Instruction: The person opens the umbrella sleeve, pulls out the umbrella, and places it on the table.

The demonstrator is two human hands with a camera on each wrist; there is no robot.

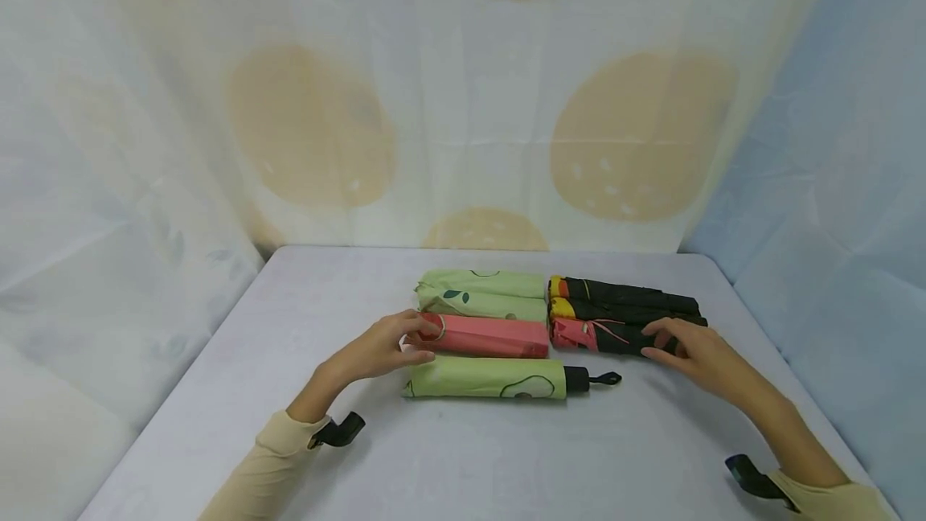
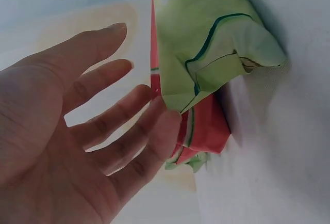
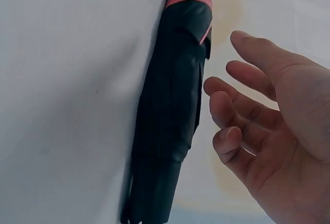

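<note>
Six folded umbrellas lie in two groups on the grey table (image 1: 463,457). The left group has a green umbrella (image 1: 481,293) at the back, a pink umbrella (image 1: 485,336) (image 2: 206,126) in the middle, and a green avocado-print umbrella (image 1: 488,378) (image 2: 206,38) in front. On the right lie three black umbrellas (image 1: 622,304), the nearest with a pink end (image 1: 615,336) (image 3: 172,100). My left hand (image 1: 391,344) (image 2: 103,110) is spread open at the pink umbrella's left end and grips nothing. My right hand (image 1: 680,348) (image 3: 247,105) hovers with loosely bent fingers beside the nearest black umbrella, a small gap between them.
The avocado umbrella's black handle with a strap (image 1: 589,379) points right. A cloth backdrop with pale orange circles (image 1: 463,103) rises behind and beside the table. Black wrist mounts (image 1: 340,431) sit on both forearms. Bare tabletop lies in front of the umbrellas.
</note>
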